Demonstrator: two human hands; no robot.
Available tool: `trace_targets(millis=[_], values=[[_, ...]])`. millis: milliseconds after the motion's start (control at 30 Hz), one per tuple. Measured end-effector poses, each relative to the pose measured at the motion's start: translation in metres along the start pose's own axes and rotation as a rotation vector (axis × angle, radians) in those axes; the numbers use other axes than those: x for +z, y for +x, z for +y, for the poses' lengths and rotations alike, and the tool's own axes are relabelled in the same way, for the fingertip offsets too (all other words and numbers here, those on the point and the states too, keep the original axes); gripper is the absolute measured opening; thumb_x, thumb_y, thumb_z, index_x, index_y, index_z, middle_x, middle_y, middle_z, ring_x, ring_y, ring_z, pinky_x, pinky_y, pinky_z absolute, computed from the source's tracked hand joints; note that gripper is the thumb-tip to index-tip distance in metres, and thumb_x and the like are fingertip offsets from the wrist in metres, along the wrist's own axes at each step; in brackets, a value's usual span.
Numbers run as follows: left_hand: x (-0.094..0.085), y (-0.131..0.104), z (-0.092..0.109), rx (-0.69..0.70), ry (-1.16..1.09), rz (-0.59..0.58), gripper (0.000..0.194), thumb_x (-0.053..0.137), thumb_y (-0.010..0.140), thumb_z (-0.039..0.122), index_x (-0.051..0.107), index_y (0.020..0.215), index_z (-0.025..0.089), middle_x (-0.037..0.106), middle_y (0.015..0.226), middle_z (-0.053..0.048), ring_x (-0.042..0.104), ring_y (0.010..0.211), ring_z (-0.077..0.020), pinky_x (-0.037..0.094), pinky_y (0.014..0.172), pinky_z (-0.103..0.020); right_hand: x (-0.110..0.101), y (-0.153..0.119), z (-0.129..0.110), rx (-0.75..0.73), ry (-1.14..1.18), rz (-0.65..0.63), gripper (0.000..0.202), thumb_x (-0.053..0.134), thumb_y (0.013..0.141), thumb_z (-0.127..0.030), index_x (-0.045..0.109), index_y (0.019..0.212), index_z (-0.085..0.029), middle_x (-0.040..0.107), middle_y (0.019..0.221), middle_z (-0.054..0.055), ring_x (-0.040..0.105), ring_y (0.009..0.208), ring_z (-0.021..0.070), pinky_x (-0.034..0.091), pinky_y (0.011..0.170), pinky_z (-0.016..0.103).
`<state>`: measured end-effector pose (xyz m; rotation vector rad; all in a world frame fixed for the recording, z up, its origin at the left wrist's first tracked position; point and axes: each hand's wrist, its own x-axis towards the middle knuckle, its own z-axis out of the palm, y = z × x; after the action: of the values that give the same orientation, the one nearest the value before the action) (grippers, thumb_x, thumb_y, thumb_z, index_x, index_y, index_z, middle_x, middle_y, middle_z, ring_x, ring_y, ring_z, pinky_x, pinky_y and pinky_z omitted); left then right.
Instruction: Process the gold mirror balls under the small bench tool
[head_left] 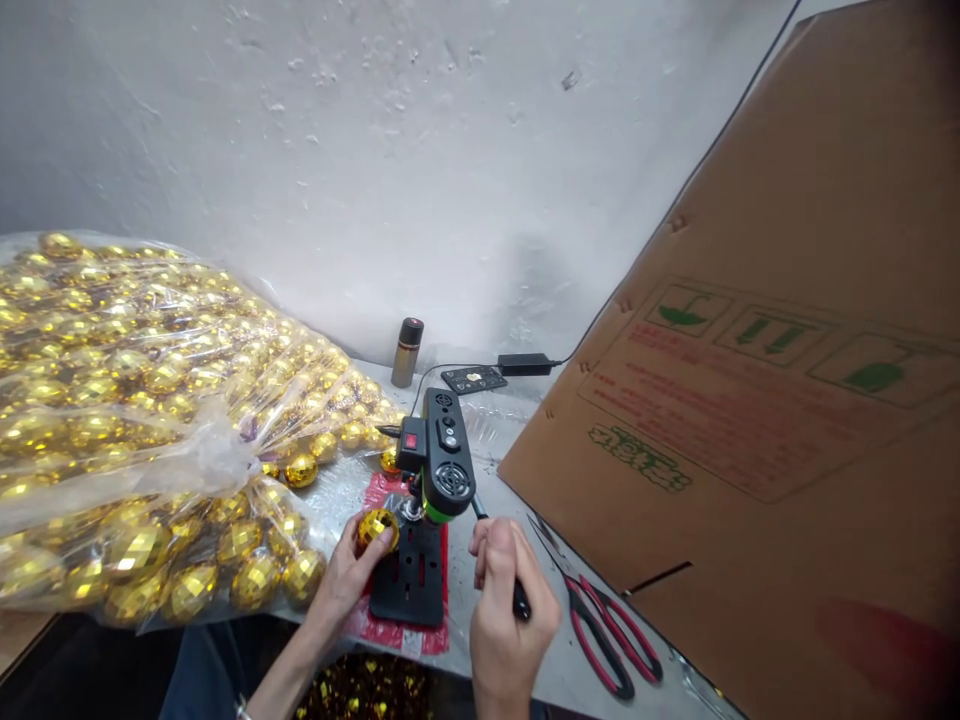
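Note:
A shiny gold faceted ball (377,529) is gripped in the fingers of my left hand (346,572), just left of a small black bench drill press (448,450). The ball is held over the left edge of the machine's slotted black base (409,585). My right hand (514,610) is wrapped round the black-ended lever (521,600) on the machine's right side. Where the ball meets the working end of the machine, if it does, I cannot make out. A red switch (410,441) shows on the machine's side.
A large clear bag of gold balls (135,400) fills the left, with a few loose balls (301,470) beside it. Red-handled scissors (600,620) lie right, near a cardboard box (772,380). Behind are a bottle (406,352), a phone (474,378) and a power adapter (524,364).

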<state>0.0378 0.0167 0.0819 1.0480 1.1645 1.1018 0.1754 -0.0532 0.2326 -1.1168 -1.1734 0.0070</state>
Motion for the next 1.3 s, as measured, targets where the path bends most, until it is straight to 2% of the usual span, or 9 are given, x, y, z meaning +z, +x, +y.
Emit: trace_targets(millis=[100, 200, 333, 567, 667, 900, 1067, 1300], values=[[0.006, -0.002, -0.021, 0.079, 0.199, 0.006, 0.071, 0.075, 0.078, 0.067, 0.063, 0.13, 0.02, 0.077, 0.125, -0.011, 0.071, 0.121, -0.0333, 0.053, 0.108, -0.047, -0.002, 0.0, 0.001, -0.009, -0.004, -0.015, 0.036, 0.048, 0.109, -0.02, 0.051, 0.073, -0.022, 0.05, 0.065, -0.005, 0.047, 0.054, 0.0082, 0.038, 0.052, 0.02], [0.008, 0.0, -0.031, 0.21, 0.386, -0.033, 0.064, 0.076, 0.081, 0.057, 0.064, 0.133, 0.022, 0.076, 0.128, -0.012, 0.07, 0.121, -0.0348, 0.053, 0.109, -0.053, -0.003, -0.001, 0.002, -0.03, 0.001, -0.024, 0.035, 0.048, 0.108, -0.018, 0.051, 0.074, -0.022, 0.05, 0.066, -0.005, 0.048, 0.056, 0.0087, 0.039, 0.053, 0.02], [0.009, 0.0, -0.037, 0.343, 0.557, -0.057, 0.06, 0.078, 0.082, 0.046, 0.065, 0.135, 0.021, 0.074, 0.132, -0.015, 0.067, 0.122, -0.0379, 0.053, 0.108, -0.058, -0.003, -0.003, 0.002, -0.058, 0.014, -0.024, 0.034, 0.047, 0.108, -0.015, 0.052, 0.075, -0.022, 0.05, 0.066, -0.005, 0.048, 0.057, 0.0093, 0.039, 0.054, 0.021], [0.004, -0.003, -0.039, 0.486, 0.661, -0.177, 0.055, 0.077, 0.084, 0.037, 0.065, 0.136, 0.024, 0.075, 0.131, -0.015, 0.068, 0.12, -0.0373, 0.056, 0.105, -0.054, -0.004, -0.01, 0.007, -0.065, 0.026, -0.025, 0.032, 0.047, 0.107, -0.012, 0.055, 0.078, -0.022, 0.05, 0.068, -0.004, 0.05, 0.061, 0.0096, 0.041, 0.057, 0.021], [0.006, -0.001, -0.034, 0.491, 0.695, -0.209, 0.055, 0.077, 0.083, 0.033, 0.065, 0.136, 0.024, 0.075, 0.129, -0.014, 0.068, 0.119, -0.0366, 0.056, 0.104, -0.053, -0.004, -0.011, 0.008, -0.066, 0.029, -0.038, 0.031, 0.047, 0.107, -0.011, 0.055, 0.079, -0.022, 0.051, 0.069, -0.004, 0.051, 0.061, 0.0096, 0.041, 0.057, 0.021], [0.025, 0.004, -0.017, 0.409, 0.772, -0.245, 0.053, 0.076, 0.076, 0.03, 0.066, 0.128, 0.023, 0.075, 0.122, -0.011, 0.066, 0.116, -0.0358, 0.049, 0.105, -0.054, -0.008, -0.014, 0.015, -0.094, 0.041, -0.061, 0.031, 0.046, 0.104, -0.007, 0.052, 0.078, -0.022, 0.052, 0.069, -0.003, 0.052, 0.061, 0.0105, 0.04, 0.055, 0.023], [0.027, 0.003, -0.016, 0.349, 0.78, -0.257, 0.052, 0.077, 0.073, 0.028, 0.067, 0.124, 0.023, 0.074, 0.116, -0.01, 0.065, 0.114, -0.0361, 0.048, 0.102, -0.051, -0.008, -0.034, 0.033, -0.165, 0.018, -0.037, 0.032, 0.044, 0.103, -0.006, 0.051, 0.076, -0.022, 0.053, 0.067, -0.002, 0.053, 0.059, 0.0113, 0.039, 0.055, 0.025], [0.027, 0.003, -0.017, 0.316, 0.799, -0.258, 0.048, 0.078, 0.073, 0.028, 0.067, 0.119, 0.022, 0.073, 0.113, -0.011, 0.063, 0.112, -0.037, 0.046, 0.101, -0.051, 0.004, -0.058, 0.052, -0.198, -0.1, 0.097, 0.039, 0.039, 0.11, -0.022, 0.049, 0.072, -0.024, 0.054, 0.065, -0.006, 0.049, 0.055, 0.0108, 0.051, 0.083, 0.031]])
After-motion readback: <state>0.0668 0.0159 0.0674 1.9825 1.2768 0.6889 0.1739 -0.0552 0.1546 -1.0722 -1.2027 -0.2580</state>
